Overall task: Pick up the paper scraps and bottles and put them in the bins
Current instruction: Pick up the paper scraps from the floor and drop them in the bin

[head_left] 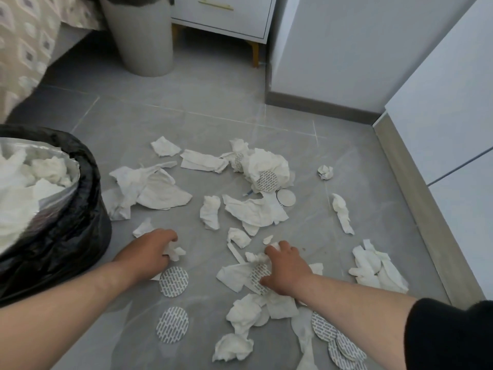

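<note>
The grey tiled floor (186, 116) is a long way from tidy. The round bin lined with a black plastic bag (82, 209), just to my left, already holds a heap of crumpled white paper, so I judge a good part of the job done. A tall pale grey bin (144, 44) stands well apart at the back, and I cannot see into it.

White torn paper scraps (160, 188) lie scattered from the middle of the floor out to the right wall, the biggest being a crumpled white paper wad (269, 166). Among them lie round flat grey-patterned discs (174, 281), with more stacked by my right forearm. I see no bottles anywhere, so either they are outside this view or already binned.

My left hand (152, 249) has its fingers curled tight on a small crumpled white scrap (176, 252) near the lined bin. My right hand (286, 271) lies on a cluster of scraps and one disc with its fingers bent, and I cannot tell whether it has a grip.

The discs carry rows of short grey marks, too fine to read. I see no brand or label.
</note>
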A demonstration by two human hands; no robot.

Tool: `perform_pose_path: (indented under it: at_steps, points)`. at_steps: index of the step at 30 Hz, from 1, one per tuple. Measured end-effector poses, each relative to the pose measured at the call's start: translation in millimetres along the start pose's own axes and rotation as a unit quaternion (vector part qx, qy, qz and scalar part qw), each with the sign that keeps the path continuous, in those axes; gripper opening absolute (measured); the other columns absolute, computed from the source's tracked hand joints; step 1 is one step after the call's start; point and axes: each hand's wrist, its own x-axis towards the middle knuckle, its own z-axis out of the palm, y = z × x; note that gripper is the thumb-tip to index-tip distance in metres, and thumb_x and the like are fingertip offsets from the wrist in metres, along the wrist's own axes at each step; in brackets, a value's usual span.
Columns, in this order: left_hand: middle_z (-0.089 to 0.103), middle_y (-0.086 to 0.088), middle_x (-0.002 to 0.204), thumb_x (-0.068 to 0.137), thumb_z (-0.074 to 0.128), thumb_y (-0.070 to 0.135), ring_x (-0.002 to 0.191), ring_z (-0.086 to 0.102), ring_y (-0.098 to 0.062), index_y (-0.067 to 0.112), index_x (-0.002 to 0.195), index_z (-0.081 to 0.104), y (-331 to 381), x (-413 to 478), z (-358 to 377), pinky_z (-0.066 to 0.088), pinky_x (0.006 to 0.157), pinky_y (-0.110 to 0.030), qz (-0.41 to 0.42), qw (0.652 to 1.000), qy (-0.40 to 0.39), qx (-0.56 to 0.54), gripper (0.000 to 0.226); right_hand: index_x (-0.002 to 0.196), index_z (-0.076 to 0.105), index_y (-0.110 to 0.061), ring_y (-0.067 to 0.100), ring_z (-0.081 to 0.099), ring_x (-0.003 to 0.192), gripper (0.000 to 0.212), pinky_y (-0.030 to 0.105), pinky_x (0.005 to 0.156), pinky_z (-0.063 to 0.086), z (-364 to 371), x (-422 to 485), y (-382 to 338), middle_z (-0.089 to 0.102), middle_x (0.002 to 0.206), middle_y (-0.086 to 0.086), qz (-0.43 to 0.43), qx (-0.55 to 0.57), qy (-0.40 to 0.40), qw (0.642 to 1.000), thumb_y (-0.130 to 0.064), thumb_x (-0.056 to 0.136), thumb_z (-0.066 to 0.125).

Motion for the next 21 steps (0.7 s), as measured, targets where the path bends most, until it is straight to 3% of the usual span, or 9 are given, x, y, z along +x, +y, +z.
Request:
perform_pose_path:
  at_steps: [6,10,15,18,21]
  points:
    - [0.045,-0.007,0.132,0.084,0.056,0.014,0.121,0.044,-0.028,0.015,0.130,0.050,-4,23,-11,0.039,0.095,-0.035,-0.036,0.993,0.112,-0.026,0.046,0.098,0.046,-0.023,0.021,0.046,0.096,0.018,0.029,0.077,0.038,7,2,17,0.040,0.105,0.000,-0.014,0.044,0.028,0.999,-0.026,0.084,0.058]
    - [0.035,-0.014,0.144,0.088,0.054,0.018,0.130,0.033,-0.034,0.013,0.142,0.036,5,45,-16,0.032,0.105,-0.041,-0.089,0.980,0.180,-0.005,0.057,0.089,0.041,-0.027,0.018,0.041,0.086,0.017,0.027,0.078,0.039,19,-4,31,0.039,0.098,-0.003,-0.034,0.030,0.031,0.999,-0.028,0.084,0.057]
    - [-0.006,-0.010,0.160,0.090,0.051,0.040,0.146,-0.005,-0.033,0.028,0.151,0.008,7,82,-27,0.012,0.114,-0.054,-0.193,0.970,0.142,0.048,0.075,0.091,0.039,-0.028,0.017,0.041,0.090,0.021,0.027,0.084,0.041,23,-6,35,0.038,0.101,-0.005,-0.062,0.026,0.032,0.997,-0.033,0.084,0.058]
    - [-0.009,-0.007,0.160,0.088,0.046,0.055,0.145,-0.008,-0.036,0.035,0.150,0.006,2,97,-26,0.011,0.110,-0.063,-0.234,0.968,0.074,0.052,0.076,0.092,0.039,-0.027,0.017,0.039,0.092,0.021,0.028,0.086,0.040,23,-5,37,0.036,0.101,-0.005,-0.073,0.030,0.029,0.996,-0.031,0.084,0.058]
    - [0.005,-0.005,0.159,0.089,0.040,0.059,0.143,0.006,-0.038,0.037,0.149,0.012,-4,97,-13,0.018,0.107,-0.065,-0.231,0.972,0.021,0.040,0.070,0.102,0.046,-0.025,0.020,0.040,0.096,0.020,0.029,0.085,0.036,23,-4,40,0.032,0.102,-0.004,-0.087,0.021,0.026,0.996,-0.031,0.085,0.055]
